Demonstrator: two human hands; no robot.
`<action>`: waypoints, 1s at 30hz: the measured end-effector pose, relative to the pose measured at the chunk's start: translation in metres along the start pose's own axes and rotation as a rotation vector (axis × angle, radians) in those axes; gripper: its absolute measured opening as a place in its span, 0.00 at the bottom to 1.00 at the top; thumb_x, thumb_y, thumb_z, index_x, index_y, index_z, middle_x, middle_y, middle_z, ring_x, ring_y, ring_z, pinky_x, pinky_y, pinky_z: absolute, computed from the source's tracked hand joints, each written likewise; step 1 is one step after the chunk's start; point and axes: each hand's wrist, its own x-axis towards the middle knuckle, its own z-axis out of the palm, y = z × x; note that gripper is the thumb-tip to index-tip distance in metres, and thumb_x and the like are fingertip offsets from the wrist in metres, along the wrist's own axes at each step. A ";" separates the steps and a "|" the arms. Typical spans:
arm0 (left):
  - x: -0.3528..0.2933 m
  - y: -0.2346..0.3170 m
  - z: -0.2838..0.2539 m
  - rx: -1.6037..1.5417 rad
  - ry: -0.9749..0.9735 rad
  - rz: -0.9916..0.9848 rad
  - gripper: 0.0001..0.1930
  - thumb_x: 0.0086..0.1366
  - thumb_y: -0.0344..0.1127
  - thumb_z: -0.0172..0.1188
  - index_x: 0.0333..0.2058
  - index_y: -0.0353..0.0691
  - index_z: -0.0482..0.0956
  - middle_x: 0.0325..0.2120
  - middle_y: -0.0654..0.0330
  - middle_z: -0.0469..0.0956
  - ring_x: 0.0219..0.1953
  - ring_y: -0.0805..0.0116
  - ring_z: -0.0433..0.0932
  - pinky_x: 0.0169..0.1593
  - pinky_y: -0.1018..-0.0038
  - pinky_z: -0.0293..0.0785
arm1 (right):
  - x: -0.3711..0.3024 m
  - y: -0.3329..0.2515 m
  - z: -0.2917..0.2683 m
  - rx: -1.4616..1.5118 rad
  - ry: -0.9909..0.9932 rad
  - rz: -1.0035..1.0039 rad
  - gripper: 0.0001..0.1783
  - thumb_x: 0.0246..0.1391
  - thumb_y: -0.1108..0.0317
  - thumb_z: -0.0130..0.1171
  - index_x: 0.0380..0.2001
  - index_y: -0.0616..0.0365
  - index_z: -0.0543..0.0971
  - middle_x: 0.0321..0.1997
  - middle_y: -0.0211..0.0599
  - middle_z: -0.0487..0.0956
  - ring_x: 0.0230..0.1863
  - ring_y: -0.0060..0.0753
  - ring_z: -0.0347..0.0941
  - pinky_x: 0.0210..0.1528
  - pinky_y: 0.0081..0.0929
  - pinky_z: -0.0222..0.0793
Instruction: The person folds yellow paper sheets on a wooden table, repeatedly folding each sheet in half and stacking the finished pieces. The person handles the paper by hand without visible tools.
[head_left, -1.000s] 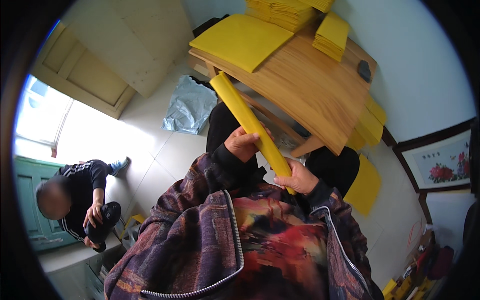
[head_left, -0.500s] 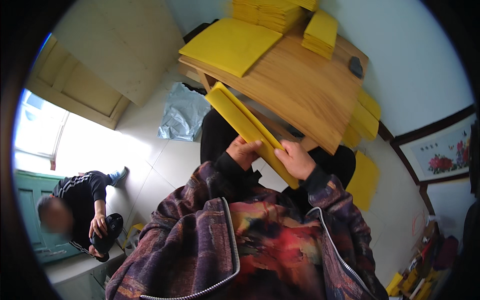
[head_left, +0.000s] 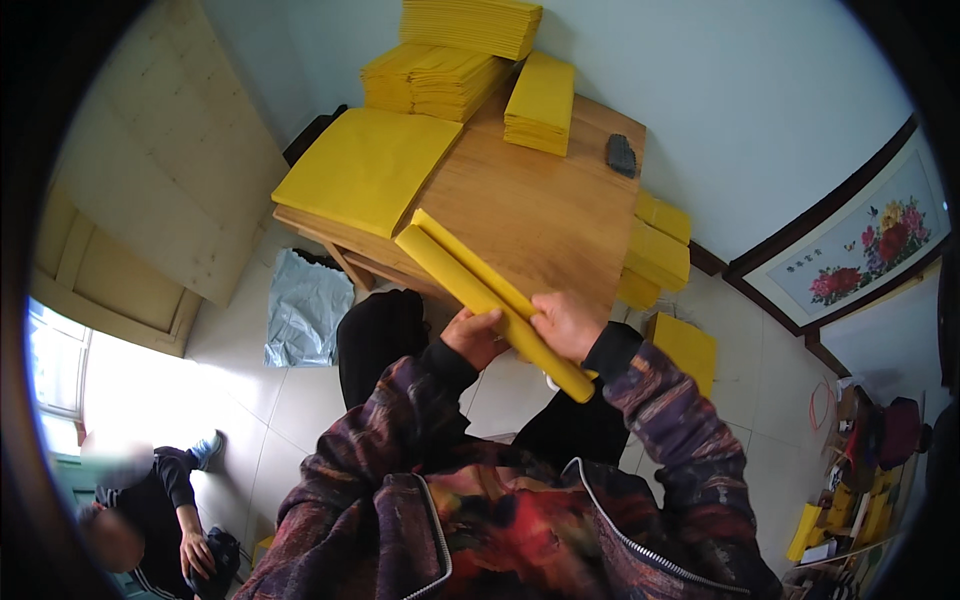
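A yellow sheet (head_left: 455, 272), paper or felt-like, is folded lengthwise into a narrow strip and slants over my lap near the table's front edge. Its two long sides curl toward each other, leaving a groove between them. My left hand (head_left: 475, 338) grips the strip's left side near the middle, thumb on top. Closer to its lower end, my right hand (head_left: 567, 326) pinches the other long side; those fingertips are partly hidden. Ahead lies a flat stack of yellow sheets (head_left: 365, 172) on the wooden table (head_left: 560, 215).
Folded yellow bundles (head_left: 540, 105) and taller yellow piles (head_left: 435, 80) stand at the table's back. A dark grey object (head_left: 620, 156) lies near its right edge. More yellow bundles (head_left: 657, 250) sit beside the table. A silver plastic bag (head_left: 305, 310) is on the floor; another person (head_left: 165, 510) sits lower left.
The view has shifted, so the table and stacks appear lower and further left. Both hands still hold the yellow strip, whose sides look more rounded now.
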 end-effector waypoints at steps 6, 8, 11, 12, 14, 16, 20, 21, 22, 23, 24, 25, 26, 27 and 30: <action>0.050 -0.004 0.016 -0.089 0.203 -0.200 0.28 0.61 0.49 0.58 0.56 0.47 0.64 0.55 0.60 0.68 0.58 0.60 0.65 0.58 0.53 0.61 | 0.070 0.045 -0.062 -0.424 -0.006 -0.016 0.06 0.50 0.68 0.51 0.27 0.59 0.75 0.29 0.51 0.77 0.34 0.57 0.73 0.35 0.48 0.67; 0.042 -0.011 0.018 -0.009 0.270 -0.261 0.29 0.61 0.51 0.58 0.57 0.46 0.62 0.57 0.60 0.66 0.58 0.60 0.65 0.58 0.52 0.61 | 0.100 0.063 -0.072 -0.503 -0.079 0.027 0.07 0.50 0.68 0.52 0.30 0.58 0.77 0.32 0.50 0.79 0.37 0.55 0.75 0.38 0.46 0.70; 0.018 -0.013 0.015 0.143 0.102 -0.389 0.27 0.64 0.46 0.55 0.58 0.44 0.61 0.56 0.55 0.67 0.55 0.59 0.69 0.54 0.58 0.67 | 0.143 0.091 -0.081 -0.532 -0.162 0.064 0.10 0.49 0.69 0.51 0.33 0.58 0.78 0.36 0.50 0.79 0.40 0.53 0.75 0.41 0.44 0.70; 0.011 -0.012 0.015 0.192 0.002 -0.415 0.25 0.65 0.44 0.54 0.57 0.43 0.62 0.55 0.53 0.68 0.53 0.59 0.71 0.52 0.61 0.69 | 0.154 0.101 -0.084 -0.527 -0.142 0.062 0.11 0.49 0.69 0.51 0.35 0.58 0.79 0.36 0.50 0.79 0.41 0.53 0.75 0.42 0.43 0.70; 0.001 -0.005 0.015 0.366 -0.074 -0.430 0.19 0.66 0.36 0.53 0.54 0.39 0.65 0.50 0.53 0.72 0.47 0.62 0.75 0.49 0.69 0.71 | 0.176 0.117 -0.086 -0.541 -0.113 0.089 0.13 0.49 0.70 0.50 0.37 0.57 0.79 0.37 0.51 0.79 0.42 0.54 0.75 0.43 0.42 0.70; -0.004 0.002 0.020 0.517 -0.114 -0.235 0.18 0.65 0.32 0.56 0.53 0.37 0.66 0.46 0.55 0.74 0.45 0.64 0.75 0.49 0.71 0.71 | 0.192 0.129 -0.089 -0.545 -0.050 0.056 0.13 0.49 0.71 0.49 0.38 0.57 0.79 0.38 0.51 0.79 0.43 0.53 0.74 0.44 0.42 0.70; 0.005 0.031 0.030 1.423 0.111 0.261 0.11 0.53 0.24 0.60 0.37 0.33 0.76 0.31 0.54 0.78 0.35 0.61 0.78 0.41 0.72 0.73 | 0.218 0.138 -0.098 -0.574 -0.043 0.079 0.14 0.50 0.72 0.49 0.39 0.58 0.79 0.41 0.51 0.78 0.45 0.52 0.74 0.46 0.41 0.70; 0.011 0.036 0.031 1.551 0.122 0.392 0.14 0.47 0.23 0.63 0.36 0.35 0.77 0.30 0.52 0.77 0.34 0.53 0.77 0.39 0.69 0.73 | 0.224 0.138 -0.100 -0.627 -0.084 0.103 0.16 0.52 0.67 0.51 0.44 0.57 0.78 0.43 0.49 0.78 0.47 0.51 0.73 0.48 0.41 0.68; 0.016 0.040 0.033 1.614 0.112 0.521 0.16 0.44 0.23 0.64 0.35 0.36 0.76 0.31 0.53 0.77 0.35 0.52 0.77 0.39 0.68 0.73 | 0.228 0.140 -0.103 -0.610 -0.084 0.096 0.16 0.52 0.67 0.51 0.43 0.57 0.78 0.43 0.49 0.78 0.46 0.51 0.73 0.48 0.41 0.68; 0.021 0.043 0.034 1.673 0.085 0.575 0.16 0.43 0.24 0.64 0.35 0.37 0.76 0.34 0.53 0.77 0.37 0.52 0.76 0.41 0.66 0.72 | 0.231 0.140 -0.106 -0.595 -0.084 0.089 0.15 0.52 0.67 0.51 0.42 0.56 0.78 0.42 0.49 0.78 0.46 0.52 0.73 0.47 0.42 0.68; 0.027 0.047 0.033 1.727 0.061 0.619 0.17 0.43 0.25 0.65 0.35 0.37 0.76 0.36 0.53 0.77 0.39 0.52 0.76 0.42 0.65 0.72 | 0.235 0.140 -0.108 -0.574 -0.079 0.070 0.15 0.51 0.67 0.51 0.42 0.56 0.78 0.42 0.49 0.78 0.46 0.52 0.73 0.46 0.42 0.68; 0.031 0.049 0.032 1.786 0.055 0.658 0.18 0.43 0.26 0.66 0.36 0.39 0.77 0.38 0.54 0.76 0.41 0.53 0.75 0.43 0.64 0.71 | 0.237 0.141 -0.110 -0.585 -0.064 0.047 0.13 0.51 0.67 0.52 0.39 0.56 0.78 0.39 0.48 0.78 0.44 0.53 0.73 0.44 0.44 0.68; 0.035 0.051 0.031 1.841 0.051 0.683 0.18 0.42 0.27 0.66 0.37 0.40 0.77 0.40 0.55 0.76 0.43 0.53 0.75 0.44 0.62 0.70 | 0.238 0.143 -0.111 -0.596 -0.063 0.041 0.12 0.50 0.69 0.51 0.39 0.57 0.78 0.40 0.48 0.78 0.45 0.52 0.73 0.45 0.44 0.69; 0.038 0.053 0.029 1.898 0.046 0.700 0.19 0.42 0.29 0.67 0.38 0.41 0.77 0.42 0.56 0.75 0.45 0.54 0.74 0.45 0.61 0.69 | 0.239 0.146 -0.114 -0.598 -0.066 0.032 0.12 0.50 0.70 0.51 0.38 0.57 0.78 0.41 0.48 0.78 0.45 0.52 0.73 0.45 0.43 0.69; 0.041 0.051 0.023 2.039 0.018 0.565 0.23 0.45 0.35 0.67 0.43 0.46 0.77 0.51 0.56 0.71 0.56 0.55 0.67 0.56 0.58 0.62 | 0.242 0.155 -0.114 -0.673 -0.022 -0.012 0.10 0.50 0.69 0.52 0.36 0.56 0.78 0.39 0.48 0.78 0.43 0.53 0.74 0.43 0.45 0.69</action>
